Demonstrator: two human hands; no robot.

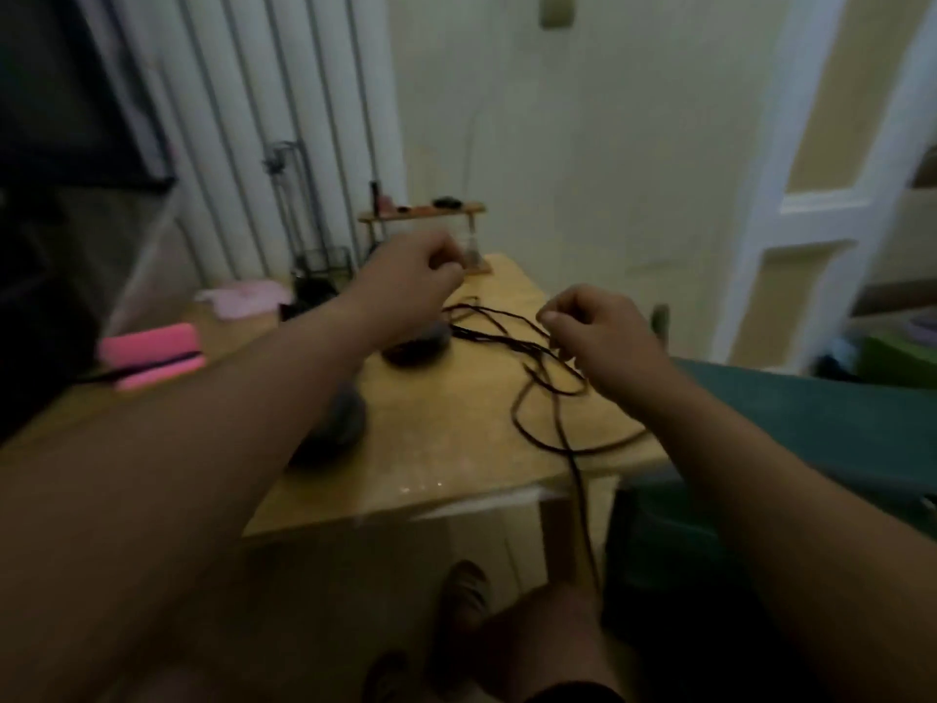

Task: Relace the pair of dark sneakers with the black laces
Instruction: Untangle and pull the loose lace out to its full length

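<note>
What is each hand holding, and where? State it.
Right hand pinches a black lace along its length above the table. Left hand is closed; blur hides whether it holds any.

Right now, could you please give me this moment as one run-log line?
left hand: pinching lace end | right hand: pinching lace | laces: loose on table, one strand over edge | sneakers: unlaced, beside left arm

Hands (603,332) over tangled black laces (507,337)
</note>
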